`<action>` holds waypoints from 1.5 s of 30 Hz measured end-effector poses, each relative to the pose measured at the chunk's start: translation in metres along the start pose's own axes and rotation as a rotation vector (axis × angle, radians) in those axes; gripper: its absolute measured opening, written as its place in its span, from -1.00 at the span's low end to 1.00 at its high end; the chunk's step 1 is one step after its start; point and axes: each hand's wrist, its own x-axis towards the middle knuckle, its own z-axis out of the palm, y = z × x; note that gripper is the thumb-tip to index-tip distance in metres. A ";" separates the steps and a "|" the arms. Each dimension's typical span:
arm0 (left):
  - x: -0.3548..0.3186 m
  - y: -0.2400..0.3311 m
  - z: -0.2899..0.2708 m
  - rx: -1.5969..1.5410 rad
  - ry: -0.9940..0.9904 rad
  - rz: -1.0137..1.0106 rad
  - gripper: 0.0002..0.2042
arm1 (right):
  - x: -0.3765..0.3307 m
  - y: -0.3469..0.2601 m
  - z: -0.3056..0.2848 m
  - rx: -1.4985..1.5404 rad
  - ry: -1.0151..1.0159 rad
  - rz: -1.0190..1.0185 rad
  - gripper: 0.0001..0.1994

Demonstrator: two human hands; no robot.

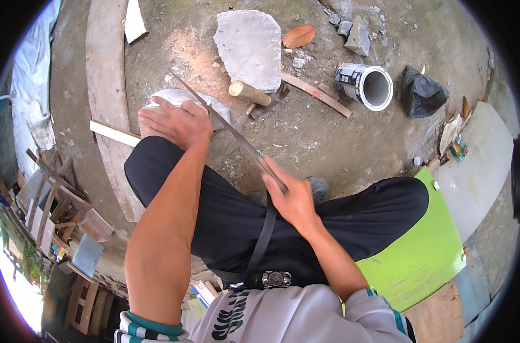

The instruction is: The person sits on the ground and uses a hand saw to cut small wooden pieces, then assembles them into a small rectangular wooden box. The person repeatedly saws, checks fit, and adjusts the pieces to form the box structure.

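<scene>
1. One left hand point(177, 123) lies flat, fingers spread, pressing on the near grey stone point(180, 100) at about 10 o'clock from the picture's middle.
2. One right hand point(291, 197) is closed around the near end of one long thin blade point(231, 131), close to the middle.
3. The blade slants up toward 11 o'clock, passing just beside the left hand and over the stone's edge.
4. Two flat grey stones show: the one under the left hand and a bigger slab point(248, 48) at 12 o'clock.
5. One short round peg of wood point(250, 92) lies against the slab's near edge.
6. One can point(366, 86) lies on its side at 1 o'clock, its open mouth facing the camera.
7. One black bag point(421, 91) sits just beside the can, toward 2 o'clock.
8. One brown leaf point(299, 36) lies by the slab.
9. One green board point(420, 251) lies at 4 o'clock, under the right leg.
</scene>
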 end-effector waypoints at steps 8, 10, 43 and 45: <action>0.004 -0.003 0.000 -0.060 0.005 -0.002 -0.24 | 0.000 -0.009 0.001 -0.116 0.037 -0.095 -0.62; 0.001 -0.003 0.001 -0.064 0.006 -0.016 -0.24 | -0.020 -0.002 -0.010 -0.042 0.066 -0.083 -0.62; -0.006 0.001 0.002 -0.049 0.001 0.000 -0.23 | 0.047 -0.010 0.026 -0.063 -0.016 -0.055 -0.61; 0.000 -0.003 0.002 -0.039 0.001 -0.007 -0.24 | 0.019 -0.006 0.015 -0.051 -0.003 -0.024 -0.60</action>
